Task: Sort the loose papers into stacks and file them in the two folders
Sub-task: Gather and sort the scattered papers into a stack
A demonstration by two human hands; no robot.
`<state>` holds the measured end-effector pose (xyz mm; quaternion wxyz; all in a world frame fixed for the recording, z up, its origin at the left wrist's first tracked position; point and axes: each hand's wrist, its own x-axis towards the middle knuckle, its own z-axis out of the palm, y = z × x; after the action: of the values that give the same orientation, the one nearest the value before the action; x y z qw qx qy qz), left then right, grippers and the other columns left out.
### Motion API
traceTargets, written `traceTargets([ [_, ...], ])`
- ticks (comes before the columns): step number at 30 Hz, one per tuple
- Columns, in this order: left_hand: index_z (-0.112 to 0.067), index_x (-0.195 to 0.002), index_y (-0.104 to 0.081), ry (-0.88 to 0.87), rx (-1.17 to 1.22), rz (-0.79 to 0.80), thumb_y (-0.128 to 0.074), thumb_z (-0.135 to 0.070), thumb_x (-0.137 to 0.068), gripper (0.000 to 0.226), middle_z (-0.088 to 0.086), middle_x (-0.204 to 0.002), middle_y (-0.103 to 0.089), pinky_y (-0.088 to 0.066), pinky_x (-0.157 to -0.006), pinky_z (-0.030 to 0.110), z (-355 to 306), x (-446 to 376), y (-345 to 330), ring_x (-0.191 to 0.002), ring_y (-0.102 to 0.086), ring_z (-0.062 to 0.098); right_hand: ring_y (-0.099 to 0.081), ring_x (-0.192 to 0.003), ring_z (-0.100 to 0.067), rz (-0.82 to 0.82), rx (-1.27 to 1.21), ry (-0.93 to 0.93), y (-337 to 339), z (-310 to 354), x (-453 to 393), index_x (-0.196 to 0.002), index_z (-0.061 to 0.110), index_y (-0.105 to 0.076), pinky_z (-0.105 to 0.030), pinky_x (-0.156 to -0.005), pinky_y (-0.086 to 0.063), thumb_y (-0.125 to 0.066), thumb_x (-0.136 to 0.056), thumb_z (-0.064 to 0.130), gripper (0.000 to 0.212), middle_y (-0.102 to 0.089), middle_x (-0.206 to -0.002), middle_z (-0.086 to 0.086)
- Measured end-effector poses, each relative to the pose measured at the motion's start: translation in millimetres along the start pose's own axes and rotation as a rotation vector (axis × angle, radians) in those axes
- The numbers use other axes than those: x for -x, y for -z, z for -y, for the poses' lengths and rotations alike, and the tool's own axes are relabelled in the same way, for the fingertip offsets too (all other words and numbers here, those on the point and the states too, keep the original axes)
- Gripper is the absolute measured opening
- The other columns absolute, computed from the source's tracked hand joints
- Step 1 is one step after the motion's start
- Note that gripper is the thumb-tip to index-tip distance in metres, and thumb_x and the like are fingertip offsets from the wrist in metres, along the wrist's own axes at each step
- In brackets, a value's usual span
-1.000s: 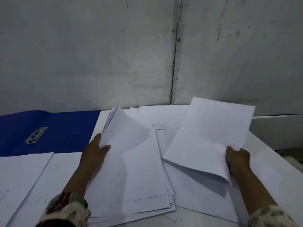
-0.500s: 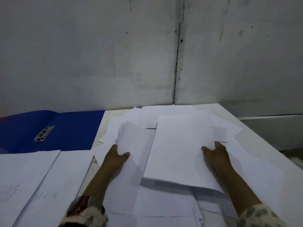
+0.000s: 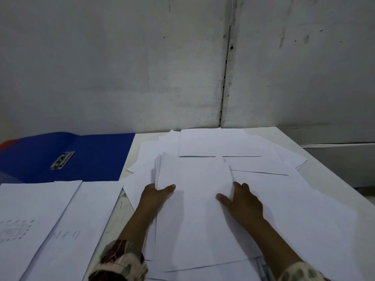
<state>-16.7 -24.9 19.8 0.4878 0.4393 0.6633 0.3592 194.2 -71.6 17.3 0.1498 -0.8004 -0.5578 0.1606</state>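
I am watching from the head camera. The paper stack (image 3: 194, 209) is lying at the centre of the white table (image 3: 324, 159), running from 6 o'clock up toward 12.

The left hand (image 3: 154, 196) is gripping the stack's left edge at about 9 o'clock of the stack. Its thumb (image 3: 168, 187) is lying on the top sheet; the other fingers are hidden under or behind the edge, so I cannot tell how they are lying.

The right hand (image 3: 241, 201) is resting flat on the stack's right side, at about 3 o'clock of it. Its fingers are straight and slightly spread, the thumb pointing toward 10 o'clock; it is pressing rather than pinching.

Loose sheets (image 3: 221, 142) are fanning out around the stack from 12 to 3 o'clock, overlapping each other and reaching the wall (image 3: 121, 67).

The blue folder (image 3: 85, 157) is lying open at 10 o'clock against the wall, its metal clip (image 3: 62, 160) showing. A sliver of red (image 3: 8, 141) is peeking out at its far left edge; I cannot tell what it belongs to.

Two marked sheets are lying at 8 o'clock: one with a dotted drawing (image 3: 24, 220) and one with faint lettering (image 3: 77, 224), just beside each other and overlapping slightly.
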Motion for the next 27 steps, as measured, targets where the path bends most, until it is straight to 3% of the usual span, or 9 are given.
traceTargets([
  [3, 0.002, -0.115, -0.056, -0.036, -0.004, 0.004, -0.072, -0.018, -0.079, 0.045, 0.012, -0.098, -0.060, -0.047, -0.076, 0.031, 1, 2, -1, -0.085, -0.058, 0.027, -0.048, -0.116, -0.024, -0.025, 0.018, 0.007, -6, 3, 2, -0.128, 0.010, -0.042, -0.030, -0.077, -0.042, -0.047, -0.085, 0.061, 0.066, -0.039, -0.129, -0.007],
  [7, 0.000, -0.124, -0.050, -0.072, -0.055, -0.012, -0.069, -0.012, -0.081, 0.049, 0.017, -0.118, -0.060, -0.047, -0.085, 0.035, 1, 4, -1, -0.101, -0.057, 0.033, -0.049, -0.112, -0.023, -0.049, -0.064, 0.003, -6, -1, -4, -0.116, 0.010, -0.050, -0.029, -0.075, -0.041, -0.052, -0.082, 0.060, 0.060, -0.043, -0.122, -0.005],
  [12, -0.002, -0.127, -0.048, -0.132, -0.143, -0.033, -0.065, -0.011, -0.084, 0.048, 0.018, -0.123, -0.057, -0.044, -0.087, 0.035, -2, 1, 5, -0.101, -0.054, 0.030, -0.038, -0.127, -0.027, -0.116, -0.067, -0.029, 4, -11, -22, -0.133, 0.014, -0.045, -0.036, -0.100, -0.035, -0.052, -0.086, 0.053, 0.061, -0.044, -0.136, -0.008],
  [16, -0.001, -0.127, -0.047, -0.128, -0.234, -0.068, -0.064, -0.011, -0.083, 0.048, 0.020, -0.126, -0.055, -0.043, -0.098, 0.042, -2, -7, 11, -0.114, -0.052, 0.036, -0.026, -0.138, -0.027, -0.140, -0.100, 0.023, 11, -13, -51, -0.139, 0.016, -0.039, -0.037, -0.108, -0.027, -0.049, -0.091, 0.043, 0.056, -0.037, -0.147, -0.004],
  [19, -0.001, -0.125, -0.049, -0.090, -0.229, -0.049, -0.064, -0.010, -0.083, 0.046, 0.019, -0.124, -0.056, -0.042, -0.095, 0.040, -2, -13, 12, -0.113, -0.052, 0.036, -0.025, -0.140, -0.025, -0.030, -0.161, 0.056, 11, -7, -77, -0.143, 0.020, -0.033, -0.036, -0.110, -0.026, -0.043, -0.095, 0.035, 0.051, -0.038, -0.147, -0.005],
  [24, -0.001, -0.124, -0.050, -0.039, -0.219, -0.022, -0.064, -0.010, -0.084, 0.043, 0.019, -0.124, -0.057, -0.042, -0.090, 0.036, -3, -20, 14, -0.112, -0.053, 0.036, -0.043, -0.129, -0.025, 0.091, -0.313, 0.002, 11, 10, -101, -0.145, 0.024, -0.029, -0.035, -0.111, -0.028, -0.039, -0.096, 0.029, 0.049, -0.047, -0.142, 0.000],
  [27, 0.000, -0.125, -0.049, -0.018, -0.234, -0.013, -0.065, -0.011, -0.083, 0.046, 0.019, -0.124, -0.056, -0.042, -0.090, 0.035, -4, -24, 14, -0.113, -0.052, 0.035, -0.037, -0.132, -0.028, 0.130, -0.387, -0.055, 12, 20, -111, -0.147, 0.029, -0.024, -0.036, -0.114, -0.020, -0.032, -0.098, 0.028, 0.050, -0.043, -0.143, -0.009],
])
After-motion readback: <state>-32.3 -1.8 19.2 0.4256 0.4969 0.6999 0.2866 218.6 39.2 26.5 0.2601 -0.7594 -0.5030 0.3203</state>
